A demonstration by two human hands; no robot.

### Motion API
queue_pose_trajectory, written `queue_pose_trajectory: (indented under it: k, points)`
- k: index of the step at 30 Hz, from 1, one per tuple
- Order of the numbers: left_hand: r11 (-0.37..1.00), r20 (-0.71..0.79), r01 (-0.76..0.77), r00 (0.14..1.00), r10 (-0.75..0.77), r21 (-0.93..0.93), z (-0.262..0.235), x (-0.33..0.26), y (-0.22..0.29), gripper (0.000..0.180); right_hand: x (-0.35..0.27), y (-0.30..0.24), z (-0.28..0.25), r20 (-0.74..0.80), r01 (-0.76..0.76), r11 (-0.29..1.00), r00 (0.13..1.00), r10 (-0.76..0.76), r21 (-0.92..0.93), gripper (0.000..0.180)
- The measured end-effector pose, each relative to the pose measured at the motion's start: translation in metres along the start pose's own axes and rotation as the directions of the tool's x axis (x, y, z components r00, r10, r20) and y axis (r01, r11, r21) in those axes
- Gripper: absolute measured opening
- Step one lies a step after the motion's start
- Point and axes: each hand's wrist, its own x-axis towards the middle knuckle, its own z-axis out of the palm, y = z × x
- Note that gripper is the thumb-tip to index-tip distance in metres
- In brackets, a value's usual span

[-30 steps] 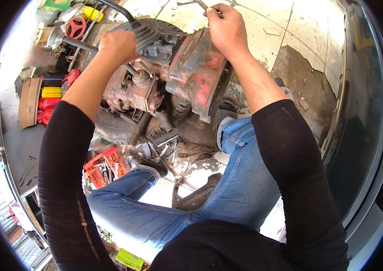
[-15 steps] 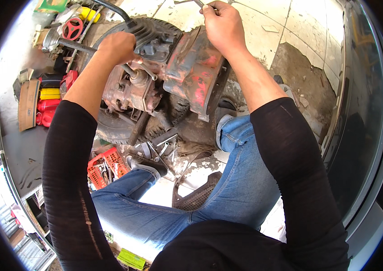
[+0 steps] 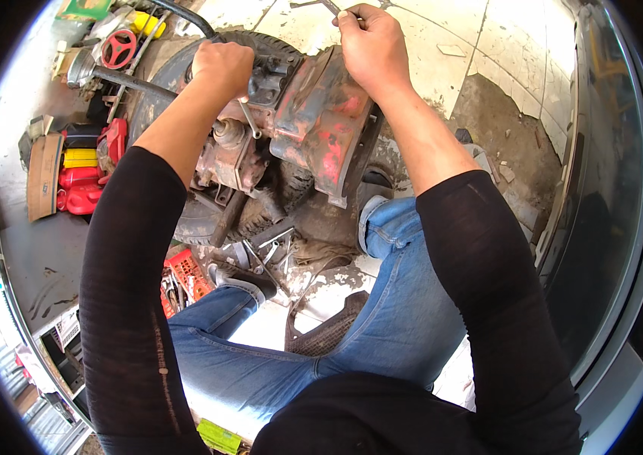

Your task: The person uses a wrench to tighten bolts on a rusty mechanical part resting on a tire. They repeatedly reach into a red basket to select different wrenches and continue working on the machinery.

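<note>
A greasy, rust-red gearbox (image 3: 310,125) lies on a tyre (image 3: 185,199) in front of me. Over its left part is my left hand (image 3: 221,70), closed in a fist. A small metal wrench (image 3: 251,121) sticks out below that fist, its ring-shaped end against the housing. My right hand (image 3: 373,49) is raised beyond the gearbox's right end, pinching a thin dark metal tool (image 3: 329,6) that the upper edge cuts off, so its kind is unclear. Behind my left forearm runs a long metal shaft (image 3: 136,83) with a round flange; part of it is hidden.
Red bottles (image 3: 82,199) and a cardboard piece (image 3: 46,177) sit at left. A red basket (image 3: 189,274) of tools and several loose wrenches (image 3: 268,250) lie near my feet. Broken floor (image 3: 507,125) spreads at right, beside a dark vehicle panel (image 3: 602,205).
My left hand has moved right and slightly farther away, uncovering the round fitting on the gearbox. The right hand has barely shifted and keeps its tool.
</note>
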Motion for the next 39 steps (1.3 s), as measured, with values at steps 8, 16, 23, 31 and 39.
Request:
queue_pose_trajectory:
  k: [8,16,23,31,39]
  points:
    - [0.998,0.038,0.015,0.999,-0.013,-0.054,-0.005,0.016,0.008,0.044,0.000,0.010,0.005,0.044,-0.035,0.998,0.998,0.033,0.060,0.028]
    - [0.988,0.090,0.099,0.992,-0.088,-0.120,-0.010,0.013,-0.004,0.052,0.000,0.009,0.004,0.038,-0.046,0.996,0.998,0.043,0.073,0.026]
    - [0.988,0.104,0.143,0.985,-0.137,-0.054,-0.010,0.010,-0.002,0.052,0.000,0.008,0.007,0.030,-0.038,0.996,0.999,0.036,0.075,0.027]
    - [0.960,0.126,0.279,0.953,-0.276,-0.006,0.001,-0.014,-0.012,0.059,0.000,0.008,0.005,0.054,-0.058,0.996,0.997,0.054,0.072,0.029]
    - [0.965,0.094,0.261,0.962,-0.258,-0.026,-0.003,-0.039,0.000,0.034,0.001,0.012,0.006,0.046,-0.048,0.994,0.998,0.044,0.096,0.028]
